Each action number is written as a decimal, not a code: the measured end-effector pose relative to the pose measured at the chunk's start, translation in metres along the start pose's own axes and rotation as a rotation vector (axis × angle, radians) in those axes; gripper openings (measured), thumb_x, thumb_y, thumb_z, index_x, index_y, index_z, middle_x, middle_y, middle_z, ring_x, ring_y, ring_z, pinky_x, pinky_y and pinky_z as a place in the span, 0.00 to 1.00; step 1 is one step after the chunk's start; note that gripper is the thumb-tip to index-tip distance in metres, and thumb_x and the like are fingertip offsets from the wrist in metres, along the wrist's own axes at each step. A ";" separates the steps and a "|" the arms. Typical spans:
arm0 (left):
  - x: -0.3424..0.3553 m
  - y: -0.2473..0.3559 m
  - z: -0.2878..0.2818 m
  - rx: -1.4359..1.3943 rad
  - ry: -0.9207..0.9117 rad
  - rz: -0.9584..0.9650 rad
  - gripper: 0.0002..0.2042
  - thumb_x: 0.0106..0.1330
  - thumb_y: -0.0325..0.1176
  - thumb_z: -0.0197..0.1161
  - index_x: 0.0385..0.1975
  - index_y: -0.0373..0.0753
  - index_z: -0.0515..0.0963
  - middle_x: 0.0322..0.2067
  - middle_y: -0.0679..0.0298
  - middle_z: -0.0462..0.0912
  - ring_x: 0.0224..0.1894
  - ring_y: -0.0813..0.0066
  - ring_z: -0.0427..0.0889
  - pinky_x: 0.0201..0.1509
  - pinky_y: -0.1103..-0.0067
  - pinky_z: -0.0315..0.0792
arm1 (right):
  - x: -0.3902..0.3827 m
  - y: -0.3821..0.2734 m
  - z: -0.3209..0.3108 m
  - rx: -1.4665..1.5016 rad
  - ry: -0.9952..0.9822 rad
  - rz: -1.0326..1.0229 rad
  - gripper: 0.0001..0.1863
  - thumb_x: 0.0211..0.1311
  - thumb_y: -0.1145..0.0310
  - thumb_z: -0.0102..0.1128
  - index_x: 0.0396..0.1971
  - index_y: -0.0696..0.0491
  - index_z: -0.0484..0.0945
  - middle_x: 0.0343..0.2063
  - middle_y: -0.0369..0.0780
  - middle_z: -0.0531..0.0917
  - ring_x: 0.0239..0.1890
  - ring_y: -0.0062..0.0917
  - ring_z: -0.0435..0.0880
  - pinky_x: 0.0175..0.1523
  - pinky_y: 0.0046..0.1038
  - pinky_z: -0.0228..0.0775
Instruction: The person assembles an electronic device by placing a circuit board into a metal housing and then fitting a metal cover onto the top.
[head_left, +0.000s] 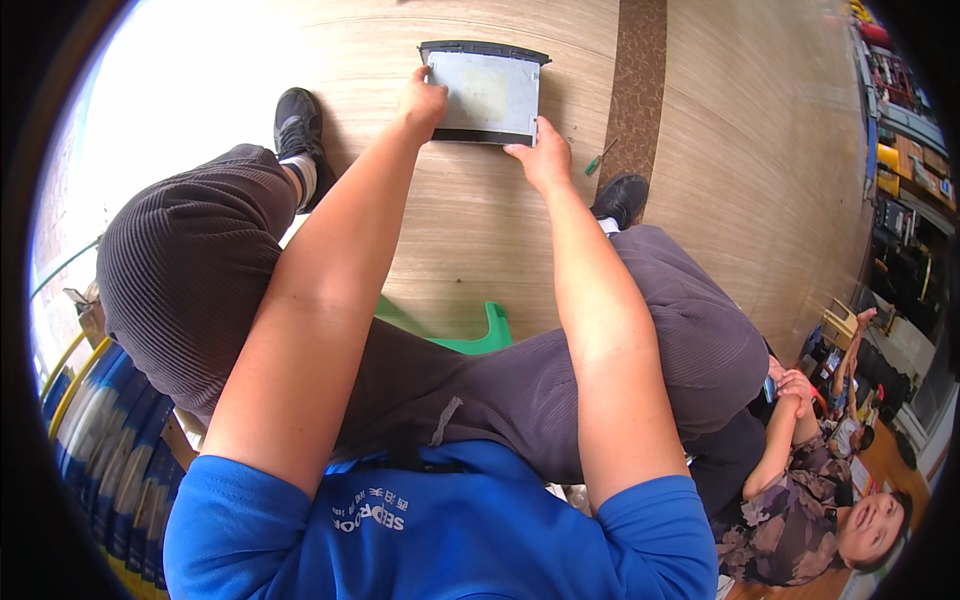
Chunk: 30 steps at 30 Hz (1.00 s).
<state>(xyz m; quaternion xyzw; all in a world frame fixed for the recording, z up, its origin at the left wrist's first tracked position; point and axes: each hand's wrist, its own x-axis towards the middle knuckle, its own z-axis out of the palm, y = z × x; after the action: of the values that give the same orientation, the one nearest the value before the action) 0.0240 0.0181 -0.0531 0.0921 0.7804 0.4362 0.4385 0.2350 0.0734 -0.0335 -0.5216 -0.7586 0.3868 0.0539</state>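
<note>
Out over the floor, between my feet, I hold a flat grey metal box [482,95] with a black curved panel along its far edge and a black strip on its near side. It resembles a car stereo unit, but its exact kind does not show. My left hand [424,104] grips its left side, fingers partly hidden behind it. At the near right corner my right hand [545,157] is closed on it, thumb along the near edge. A small screwdriver [598,160] with a green handle lies on the floor to the right of my right hand.
Under me is a green plastic stool [490,330]. A dark patterned strip [634,90] crosses the tan floor [750,120]. Packed shelves [905,165] line the far right. Close on my right sits another person [800,500]; blue-and-white stacked items [110,440] stand at left.
</note>
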 end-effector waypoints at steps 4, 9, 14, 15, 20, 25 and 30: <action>0.003 -0.003 -0.001 -0.052 0.013 -0.007 0.29 0.60 0.25 0.58 0.64 0.43 0.63 0.48 0.50 0.79 0.49 0.61 0.79 0.52 0.70 0.74 | 0.000 0.000 -0.002 0.006 -0.029 0.046 0.28 0.44 0.67 0.75 0.47 0.55 0.74 0.41 0.48 0.84 0.46 0.42 0.81 0.50 0.37 0.72; 0.000 0.002 0.000 -0.094 -0.004 -0.047 0.30 0.60 0.25 0.58 0.64 0.43 0.62 0.49 0.51 0.78 0.50 0.61 0.78 0.52 0.69 0.74 | 0.000 0.000 -0.001 -0.020 -0.035 0.044 0.29 0.44 0.66 0.75 0.48 0.55 0.74 0.41 0.48 0.83 0.46 0.42 0.81 0.50 0.38 0.73; 0.000 0.004 0.002 -0.069 -0.001 -0.047 0.30 0.60 0.25 0.59 0.65 0.44 0.61 0.50 0.51 0.78 0.50 0.61 0.78 0.52 0.69 0.74 | 0.000 0.004 0.003 -0.071 0.054 -0.018 0.26 0.45 0.70 0.75 0.46 0.54 0.75 0.36 0.43 0.86 0.39 0.33 0.85 0.45 0.31 0.73; 0.002 0.001 0.001 -0.070 -0.002 -0.040 0.30 0.60 0.25 0.59 0.65 0.44 0.61 0.51 0.51 0.78 0.51 0.61 0.78 0.53 0.69 0.74 | 0.001 0.004 0.002 -0.065 0.018 -0.002 0.28 0.45 0.68 0.75 0.47 0.56 0.74 0.38 0.46 0.84 0.43 0.38 0.83 0.48 0.35 0.73; 0.012 -0.010 0.001 -0.038 0.020 0.019 0.29 0.61 0.25 0.58 0.65 0.43 0.62 0.51 0.51 0.78 0.51 0.61 0.78 0.53 0.69 0.73 | 0.000 -0.002 0.001 -0.045 -0.019 -0.001 0.29 0.45 0.67 0.75 0.49 0.56 0.73 0.41 0.49 0.83 0.47 0.42 0.81 0.51 0.38 0.72; 0.017 -0.016 -0.003 -0.092 0.007 0.011 0.28 0.62 0.24 0.57 0.64 0.43 0.63 0.49 0.51 0.78 0.49 0.62 0.78 0.51 0.69 0.74 | -0.001 -0.003 0.003 0.022 -0.013 -0.021 0.29 0.44 0.68 0.75 0.49 0.55 0.74 0.41 0.48 0.83 0.46 0.42 0.82 0.50 0.38 0.73; 0.003 -0.005 0.004 -0.014 -0.011 -0.036 0.28 0.63 0.25 0.56 0.65 0.48 0.62 0.45 0.54 0.79 0.44 0.64 0.79 0.46 0.69 0.74 | 0.002 0.005 -0.002 0.029 -0.012 -0.003 0.29 0.44 0.68 0.75 0.48 0.55 0.74 0.40 0.48 0.84 0.44 0.42 0.82 0.48 0.38 0.73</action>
<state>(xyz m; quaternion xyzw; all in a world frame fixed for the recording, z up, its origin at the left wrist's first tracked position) 0.0267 0.0192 -0.0590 0.0776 0.7766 0.4331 0.4509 0.2392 0.0767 -0.0361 -0.5173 -0.7539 0.4009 0.0578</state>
